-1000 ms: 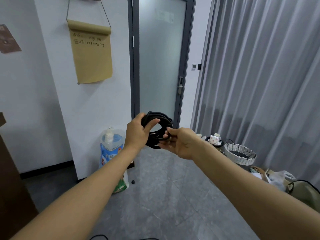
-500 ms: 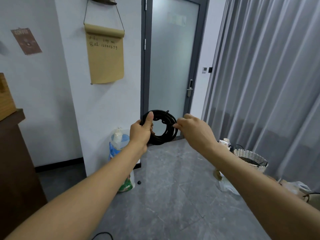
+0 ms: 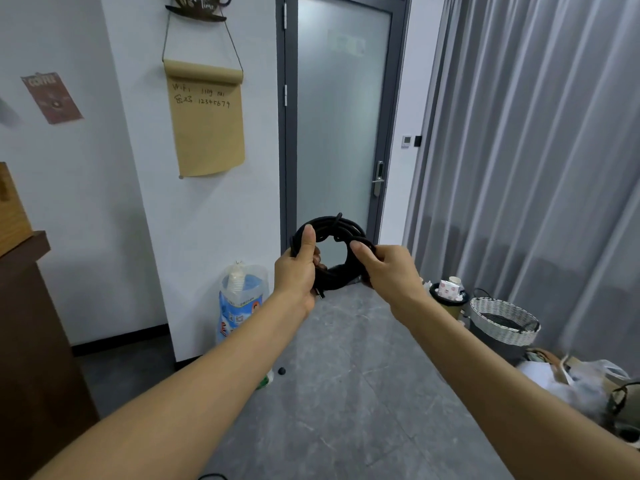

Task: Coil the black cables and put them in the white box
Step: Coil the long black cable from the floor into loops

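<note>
Both hands hold a coiled black rubber cable (image 3: 334, 251) up in the air in front of the frosted glass door (image 3: 341, 116). Left hand (image 3: 298, 271) grips the coil's left side, thumb up along it. Right hand (image 3: 386, 268) is clamped on the right side, fingers curled round the strands. White woven basket (image 3: 504, 317) sits on the grey floor (image 3: 346, 393) at right, near the grey curtain (image 3: 540, 133).

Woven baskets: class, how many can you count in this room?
1: a white woven basket sits on the floor at the right, beside the grey curtain. Clutter there may hide others.
</note>
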The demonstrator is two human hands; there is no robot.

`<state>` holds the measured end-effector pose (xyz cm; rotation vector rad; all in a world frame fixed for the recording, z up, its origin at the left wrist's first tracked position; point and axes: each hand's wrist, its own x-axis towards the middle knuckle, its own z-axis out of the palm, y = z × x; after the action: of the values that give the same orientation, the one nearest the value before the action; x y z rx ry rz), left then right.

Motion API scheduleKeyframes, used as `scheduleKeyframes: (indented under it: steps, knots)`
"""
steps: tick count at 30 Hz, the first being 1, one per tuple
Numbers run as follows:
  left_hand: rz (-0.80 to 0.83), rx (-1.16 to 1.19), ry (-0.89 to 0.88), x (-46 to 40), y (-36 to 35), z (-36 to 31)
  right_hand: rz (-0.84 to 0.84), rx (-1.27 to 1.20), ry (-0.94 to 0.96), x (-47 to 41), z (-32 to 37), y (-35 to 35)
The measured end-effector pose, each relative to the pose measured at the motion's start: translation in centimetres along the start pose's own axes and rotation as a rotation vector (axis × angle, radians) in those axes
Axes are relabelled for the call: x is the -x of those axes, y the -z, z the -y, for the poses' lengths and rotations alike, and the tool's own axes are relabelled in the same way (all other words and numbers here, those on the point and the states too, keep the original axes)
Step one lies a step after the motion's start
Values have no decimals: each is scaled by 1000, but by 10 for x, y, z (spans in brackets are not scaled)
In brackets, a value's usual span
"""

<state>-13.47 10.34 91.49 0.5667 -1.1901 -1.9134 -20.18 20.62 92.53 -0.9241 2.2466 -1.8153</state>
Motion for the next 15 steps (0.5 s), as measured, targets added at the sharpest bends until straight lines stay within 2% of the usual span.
scheduleKeyframes:
  steps: [6,11,15]
  knots:
    - [66,-59,-7,2,-8,3,122,-592,-152,11,-14,10]
    - [45,-150,-49,0,-7,10,128,-617,-167,15,-25,11]
    - [18,-240,-133,0,-9,12,105,-765,-147,16,-25,11]
